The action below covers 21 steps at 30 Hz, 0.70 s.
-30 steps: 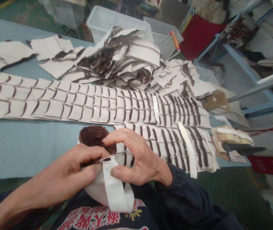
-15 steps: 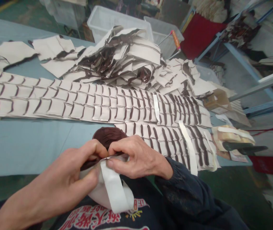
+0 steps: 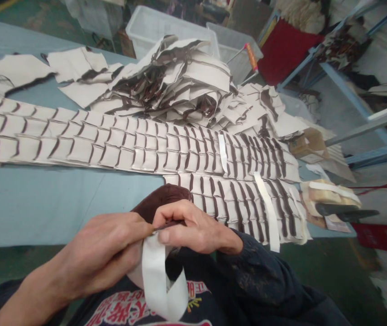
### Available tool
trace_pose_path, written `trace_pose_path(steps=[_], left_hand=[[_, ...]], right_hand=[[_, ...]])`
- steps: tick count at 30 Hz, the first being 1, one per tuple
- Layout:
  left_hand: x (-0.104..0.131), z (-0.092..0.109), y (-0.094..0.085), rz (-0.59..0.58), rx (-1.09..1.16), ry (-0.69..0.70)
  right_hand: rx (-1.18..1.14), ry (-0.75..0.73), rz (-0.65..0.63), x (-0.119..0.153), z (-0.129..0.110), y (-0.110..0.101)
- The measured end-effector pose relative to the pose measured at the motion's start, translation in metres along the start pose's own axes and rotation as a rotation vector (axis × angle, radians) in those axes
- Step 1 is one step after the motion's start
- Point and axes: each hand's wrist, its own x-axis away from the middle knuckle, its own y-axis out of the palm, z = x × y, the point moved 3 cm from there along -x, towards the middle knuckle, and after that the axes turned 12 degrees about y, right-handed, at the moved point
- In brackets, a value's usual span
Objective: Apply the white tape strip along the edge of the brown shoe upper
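Note:
Both my hands meet at the near edge of the blue table (image 3: 33, 208). My left hand (image 3: 105, 253) and my right hand (image 3: 193, 228) pinch the same small piece with dark brown fur (image 3: 162, 197) on one side and pale backing. A white tape strip (image 3: 157, 276) hangs in a loop from under my fingertips, down over my dark shirt. Just beyond my right hand lie rows of pale pieces with dark brown edges (image 3: 139, 145), overlapped like tiles.
A heap of loose pale pieces (image 3: 179, 81) rises behind the rows. White tape strips (image 3: 266, 208) lie across the right end. A dark-handled tool (image 3: 342, 210) rests at the table's right end. Clear plastic bins (image 3: 166, 29) and blue shelving (image 3: 366, 122) stand beyond.
The fur piece has turned in my hands, its brown side now flatter and further right. My fingertips have closed tighter together, and the tape loop hangs lower.

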Motion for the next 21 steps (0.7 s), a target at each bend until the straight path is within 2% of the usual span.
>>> trace_pose_path(steps=[6,10,12,14,16,19,21], left_hand=[[0.006,-0.006,0.008,0.038,-0.055,0.035],[-0.001,-0.002,0.007,0.07,-0.078,0.048],[-0.008,0.003,0.002,0.107,-0.004,-0.013],[-0.017,0.005,-0.006,0.121,0.099,-0.177],[-0.024,0.005,-0.014,0.07,0.186,-0.334],[-0.03,0.004,-0.021,-0.112,0.279,-0.363],[-0.028,0.001,-0.025,-0.13,0.24,-0.368]], right_hand=[[-0.116,0.075,0.026,-0.006,0.009,0.002],[-0.007,0.039,0.113,-0.005,0.008,0.004],[0.123,-0.036,0.202,-0.001,0.004,0.003],[0.267,-0.146,0.284,0.003,-0.001,0.003],[0.396,-0.28,0.362,0.007,-0.004,0.004],[0.507,-0.449,0.45,0.01,-0.005,0.005],[0.53,-0.511,0.48,0.011,-0.003,0.006]])
